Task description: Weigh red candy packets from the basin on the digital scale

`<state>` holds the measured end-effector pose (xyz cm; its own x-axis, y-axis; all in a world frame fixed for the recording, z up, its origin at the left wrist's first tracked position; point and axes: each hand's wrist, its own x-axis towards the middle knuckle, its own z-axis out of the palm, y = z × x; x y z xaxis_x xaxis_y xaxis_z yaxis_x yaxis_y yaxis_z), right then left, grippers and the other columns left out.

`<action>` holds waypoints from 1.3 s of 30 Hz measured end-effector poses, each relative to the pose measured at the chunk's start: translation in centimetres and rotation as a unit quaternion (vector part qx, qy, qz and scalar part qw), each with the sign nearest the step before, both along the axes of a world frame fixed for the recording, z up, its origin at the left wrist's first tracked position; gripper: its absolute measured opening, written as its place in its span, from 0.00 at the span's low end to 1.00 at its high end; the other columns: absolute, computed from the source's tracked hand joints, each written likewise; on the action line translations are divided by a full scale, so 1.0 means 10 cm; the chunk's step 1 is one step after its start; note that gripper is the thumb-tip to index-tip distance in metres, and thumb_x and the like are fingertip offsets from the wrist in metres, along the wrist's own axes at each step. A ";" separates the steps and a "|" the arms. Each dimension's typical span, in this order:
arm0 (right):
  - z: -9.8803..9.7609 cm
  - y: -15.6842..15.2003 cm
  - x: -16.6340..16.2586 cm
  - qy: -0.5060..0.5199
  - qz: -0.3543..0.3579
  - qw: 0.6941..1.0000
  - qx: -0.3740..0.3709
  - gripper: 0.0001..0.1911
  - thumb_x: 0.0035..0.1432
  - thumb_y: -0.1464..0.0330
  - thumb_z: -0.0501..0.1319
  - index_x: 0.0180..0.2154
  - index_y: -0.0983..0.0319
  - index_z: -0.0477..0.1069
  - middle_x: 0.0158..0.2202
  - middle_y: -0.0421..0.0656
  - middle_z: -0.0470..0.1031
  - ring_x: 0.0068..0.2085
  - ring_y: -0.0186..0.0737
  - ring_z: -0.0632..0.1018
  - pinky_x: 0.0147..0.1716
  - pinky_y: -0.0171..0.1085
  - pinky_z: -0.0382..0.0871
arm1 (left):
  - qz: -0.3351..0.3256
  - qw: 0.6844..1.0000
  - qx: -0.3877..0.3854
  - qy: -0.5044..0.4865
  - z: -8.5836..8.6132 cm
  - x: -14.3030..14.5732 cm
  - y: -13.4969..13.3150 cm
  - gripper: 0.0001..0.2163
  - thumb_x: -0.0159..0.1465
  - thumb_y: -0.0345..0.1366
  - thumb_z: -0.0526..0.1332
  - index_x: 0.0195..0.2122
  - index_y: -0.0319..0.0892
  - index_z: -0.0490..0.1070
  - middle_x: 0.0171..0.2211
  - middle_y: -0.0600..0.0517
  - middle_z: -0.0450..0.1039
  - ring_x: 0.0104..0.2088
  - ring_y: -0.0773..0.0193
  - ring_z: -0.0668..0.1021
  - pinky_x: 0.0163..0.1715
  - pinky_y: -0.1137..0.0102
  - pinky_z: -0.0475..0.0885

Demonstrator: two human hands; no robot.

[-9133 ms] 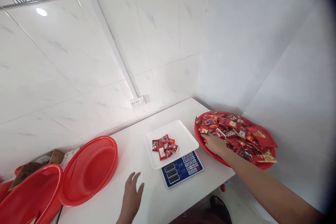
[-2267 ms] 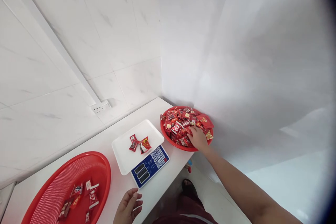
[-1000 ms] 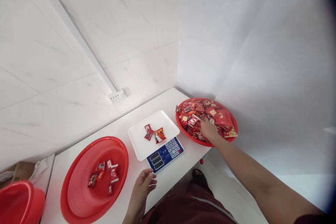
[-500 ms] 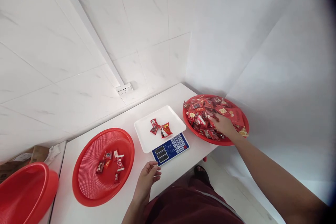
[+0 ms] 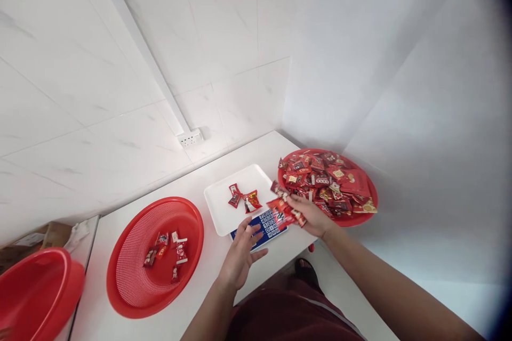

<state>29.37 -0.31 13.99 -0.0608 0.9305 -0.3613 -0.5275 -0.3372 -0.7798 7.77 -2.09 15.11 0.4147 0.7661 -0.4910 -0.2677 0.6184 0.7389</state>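
My right hand point(image 5: 310, 214) grips several red-wrapped snack packets point(image 5: 283, 208) above the right end of the scale's keypad. My left hand point(image 5: 242, 256) hovers over the front of the blue scale panel point(image 5: 269, 226), fingers apart and holding nothing; it hides the displays. On the scale's white tray point(image 5: 222, 213) lie a few small red packets point(image 5: 251, 201). Beyond my right hand, a red basket point(image 5: 370, 216) is heaped with red-wrapped snacks point(image 5: 320, 178). To the left, a red mesh basket point(image 5: 132, 261) holds several small packets point(image 5: 181, 250) at its bottom.
Another red basket point(image 5: 38, 287) stands at the lower left beside cardboard boxes point(image 5: 56, 234). The white table point(image 5: 160, 186) meets a tiled wall with a power socket point(image 5: 191, 138). A pale wall point(image 5: 400, 144) rises behind the full basket.
My right hand has come out of the full basket with several snack packets and moved left toward the scale. My left hand has moved up and right over the scale panel, its fingers spreading.
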 end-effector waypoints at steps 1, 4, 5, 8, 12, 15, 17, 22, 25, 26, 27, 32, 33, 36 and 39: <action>0.00 -0.02 -0.17 0.009 0.046 0.999 0.015 0.17 0.48 0.61 0.65 0.41 0.59 0.72 0.37 0.44 0.77 0.37 0.41 0.78 0.39 0.41 0.73 | -0.001 1.000 -0.005 -0.021 0.02 0.05 0.03 0.25 0.56 0.53 0.57 0.54 0.55 0.59 0.55 0.48 0.61 0.54 0.54 0.65 0.43 0.60 0.68; -0.04 -0.08 -0.57 -0.028 0.135 0.988 0.073 0.21 0.50 0.59 0.63 0.46 0.58 0.70 0.41 0.43 0.76 0.44 0.42 0.76 0.47 0.43 0.68 | -0.011 0.999 -0.017 -0.036 0.00 0.09 0.10 0.24 0.57 0.54 0.56 0.52 0.53 0.61 0.50 0.48 0.66 0.45 0.57 0.72 0.39 0.61 0.70; -0.06 -0.10 -0.66 -0.057 0.145 0.984 0.088 0.21 0.51 0.59 0.62 0.46 0.58 0.70 0.42 0.42 0.76 0.45 0.42 0.75 0.48 0.43 0.67 | -0.010 0.999 -0.025 -0.024 -0.03 0.07 0.11 0.22 0.56 0.53 0.57 0.50 0.51 0.64 0.47 0.48 0.69 0.41 0.59 0.73 0.37 0.63 0.70; -0.16 -0.13 -0.77 -0.148 0.161 0.968 0.119 0.20 0.49 0.60 0.64 0.44 0.59 0.72 0.40 0.41 0.76 0.45 0.43 0.74 0.48 0.43 0.65 | 0.025 0.998 -0.061 0.016 -0.14 -0.01 0.09 0.18 0.56 0.49 0.61 0.44 0.47 0.68 0.37 0.51 0.72 0.32 0.66 0.73 0.32 0.69 0.69; -0.33 -0.16 -0.81 -0.153 0.155 0.974 0.069 0.19 0.47 0.62 0.66 0.41 0.61 0.71 0.38 0.41 0.76 0.40 0.38 0.75 0.42 0.37 0.68 | 0.106 0.989 -0.105 0.006 -0.23 -0.12 0.07 0.15 0.56 0.47 0.61 0.40 0.44 0.69 0.33 0.53 0.73 0.27 0.70 0.73 0.27 0.74 0.67; -0.42 -0.07 -0.86 -0.097 0.087 0.990 -0.051 0.13 0.48 0.60 0.64 0.34 0.62 0.69 0.30 0.39 0.73 0.29 0.32 0.74 0.28 0.32 0.68 | 0.177 0.971 -0.158 0.017 -0.26 -0.21 0.09 0.12 0.58 0.43 0.60 0.37 0.41 0.70 0.29 0.53 0.72 0.23 0.72 0.71 0.24 0.76 0.66; -0.41 0.07 -0.90 -0.046 0.042 0.992 -0.108 0.11 0.49 0.62 0.63 0.31 0.61 0.67 0.27 0.38 0.70 0.25 0.30 0.72 0.22 0.29 0.65 | 0.200 0.963 -0.177 0.021 -0.27 -0.29 0.11 0.11 0.58 0.42 0.60 0.37 0.40 0.70 0.28 0.54 0.71 0.21 0.73 0.70 0.23 0.76 0.66; -0.25 0.50 -1.00 -0.010 0.031 0.996 -0.087 0.10 0.52 0.66 0.61 0.39 0.57 0.66 0.32 0.39 0.70 0.29 0.30 0.72 0.25 0.28 0.67 | 0.213 0.960 -0.182 0.002 -0.32 -0.48 0.06 0.11 0.57 0.42 0.62 0.36 0.43 0.69 0.25 0.56 0.69 0.20 0.74 0.70 0.22 0.76 0.66; -0.21 0.65 -1.03 -0.074 0.048 0.995 -0.044 0.13 0.52 0.65 0.61 0.42 0.56 0.66 0.40 0.41 0.71 0.33 0.32 0.73 0.29 0.30 0.68 | 0.208 0.959 -0.193 0.007 -0.35 -0.53 0.00 0.11 0.56 0.43 0.62 0.36 0.42 0.69 0.23 0.56 0.69 0.19 0.74 0.70 0.22 0.76 0.66; -0.21 0.68 -1.03 -0.092 0.048 0.994 -0.035 0.14 0.52 0.64 0.61 0.43 0.56 0.66 0.42 0.41 0.70 0.35 0.33 0.73 0.30 0.31 0.68 | 0.207 0.959 -0.195 0.009 -0.36 -0.53 -0.01 0.12 0.56 0.43 0.62 0.36 0.42 0.69 0.23 0.55 0.69 0.19 0.74 0.70 0.22 0.76 0.66; -0.22 0.69 -1.03 -0.102 0.048 0.993 -0.029 0.15 0.52 0.63 0.61 0.43 0.55 0.66 0.45 0.42 0.70 0.37 0.35 0.74 0.31 0.31 0.69 | 0.206 0.959 -0.197 0.010 -0.37 -0.54 -0.03 0.12 0.56 0.44 0.62 0.35 0.42 0.69 0.23 0.55 0.69 0.19 0.74 0.69 0.21 0.77 0.66; -0.17 0.74 -1.02 -0.083 0.052 0.995 -0.022 0.29 0.53 0.54 0.59 0.55 0.52 0.56 0.61 0.44 0.54 0.54 0.43 0.68 0.45 0.39 0.68 | 0.194 0.962 -0.189 0.026 -0.37 -0.54 -0.08 0.13 0.55 0.45 0.63 0.36 0.42 0.69 0.23 0.55 0.69 0.19 0.74 0.68 0.21 0.76 0.65; -0.15 0.74 -1.01 -0.084 0.051 0.995 -0.019 0.33 0.53 0.53 0.58 0.58 0.51 0.52 0.63 0.44 0.49 0.57 0.44 0.64 0.48 0.42 0.65 | 0.190 0.963 -0.189 0.032 -0.37 -0.53 -0.09 0.13 0.55 0.45 0.63 0.36 0.42 0.70 0.24 0.55 0.69 0.19 0.74 0.68 0.21 0.76 0.65; -0.08 0.73 -0.98 -0.094 0.054 0.994 -0.001 0.38 0.52 0.51 0.59 0.60 0.50 0.46 0.66 0.43 0.40 0.62 0.46 0.54 0.54 0.50 0.57 | 0.168 0.969 -0.175 0.052 -0.37 -0.52 -0.13 0.16 0.53 0.47 0.64 0.38 0.42 0.70 0.26 0.54 0.70 0.21 0.73 0.69 0.22 0.77 0.63; -0.08 0.62 -0.91 -0.099 0.081 0.991 0.022 0.34 0.52 0.51 0.58 0.58 0.51 0.53 0.65 0.43 0.43 0.62 0.45 0.54 0.54 0.50 0.58 | 0.132 0.979 -0.130 0.083 -0.37 -0.51 -0.18 0.20 0.52 0.50 0.64 0.41 0.43 0.71 0.29 0.53 0.72 0.23 0.71 0.69 0.23 0.76 0.62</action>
<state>20.25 5.86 13.19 -0.1426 0.9291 -0.3413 -0.3034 -0.3692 -0.8784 2.66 -3.85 11.37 0.1161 0.6764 -0.7273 -0.3327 0.7164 0.6132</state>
